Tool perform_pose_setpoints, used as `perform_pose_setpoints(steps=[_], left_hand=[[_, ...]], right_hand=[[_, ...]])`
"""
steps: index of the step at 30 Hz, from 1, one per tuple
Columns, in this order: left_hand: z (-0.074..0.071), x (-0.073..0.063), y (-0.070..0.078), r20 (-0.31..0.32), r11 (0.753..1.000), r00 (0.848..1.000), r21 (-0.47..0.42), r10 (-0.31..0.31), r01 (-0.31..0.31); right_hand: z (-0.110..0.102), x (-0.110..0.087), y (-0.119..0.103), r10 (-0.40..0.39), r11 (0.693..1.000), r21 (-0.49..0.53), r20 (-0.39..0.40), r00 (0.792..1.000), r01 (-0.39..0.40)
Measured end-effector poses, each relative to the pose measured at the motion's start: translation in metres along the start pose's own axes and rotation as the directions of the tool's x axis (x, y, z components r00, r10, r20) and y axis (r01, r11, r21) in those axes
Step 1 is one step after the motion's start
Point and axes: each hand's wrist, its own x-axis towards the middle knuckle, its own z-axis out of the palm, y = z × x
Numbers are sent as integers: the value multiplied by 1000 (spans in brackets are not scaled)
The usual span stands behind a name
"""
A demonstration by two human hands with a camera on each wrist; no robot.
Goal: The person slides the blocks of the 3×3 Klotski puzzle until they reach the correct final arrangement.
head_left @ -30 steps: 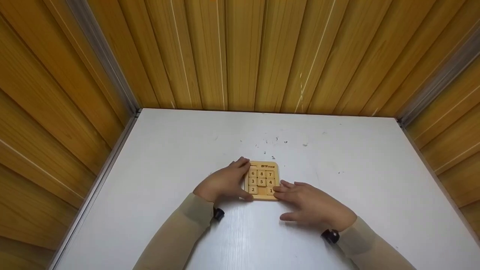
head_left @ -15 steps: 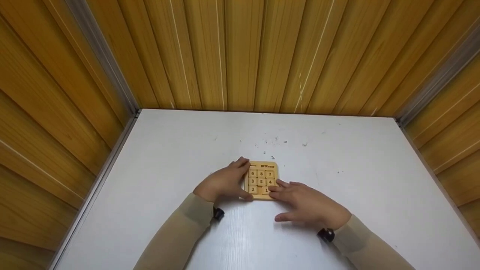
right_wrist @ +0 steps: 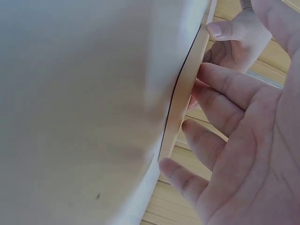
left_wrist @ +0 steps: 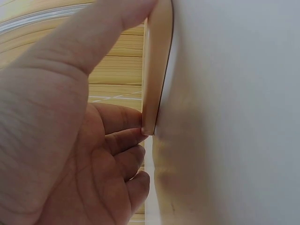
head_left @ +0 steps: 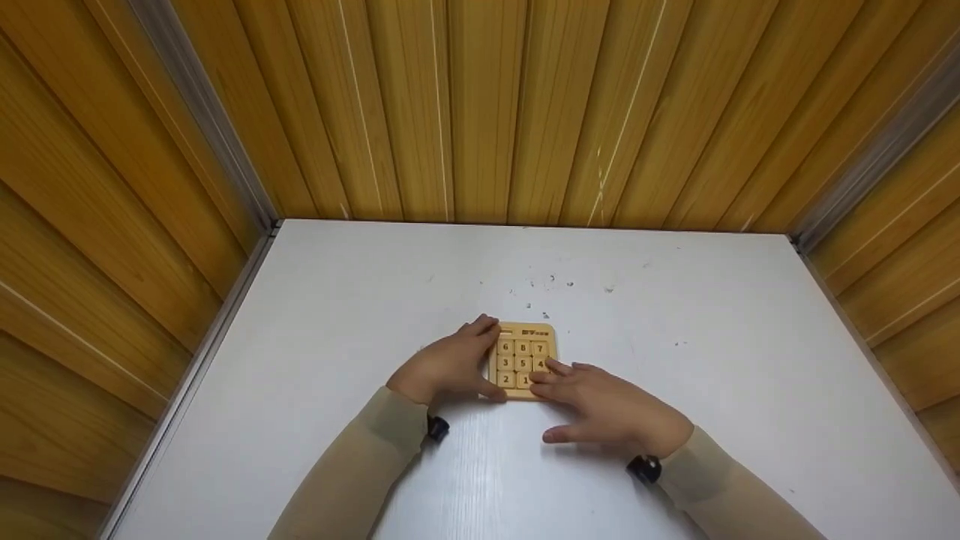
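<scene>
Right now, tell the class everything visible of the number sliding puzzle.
The number sliding puzzle is a yellowish, wood-looking, round-cornered board with dark printing at its top right. Its visible tiles read 6, 8, 7; then 3, 5, 4; then 2, 1; fingers largely hide the lower right. It lies flat on the white table. The left hand grips its left side; fingers of the right hand appear to touch tile 1.

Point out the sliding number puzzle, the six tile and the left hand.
Sliding number puzzle (head_left: 519, 394), head view, near rim.
Six tile (head_left: 505, 347), head view, numbered face.
Left hand (head_left: 447, 363), head view, back of the hand.
</scene>
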Motion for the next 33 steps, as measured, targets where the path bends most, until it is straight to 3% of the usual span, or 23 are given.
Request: perform_pose_setpoints(steps=[11,19,26,33], left_hand=[[1,3,2,6,1000,1000,11,28,-28],[-2,0,1,3,1000,1000,1,14,-14],[-2,-1,0,-5,1000,1000,10,17,-17],[0,1,2,-6,1000,1000,23,18,-18]], right_hand=[[-2,0,-3,40,999,19,15,999,-40],[0,5,4,-6,999,52,15,1000,5],[-1,6,7,-16,997,72,-13,1000,17],[-4,3,14,40,999,33,-86,996,-38]])
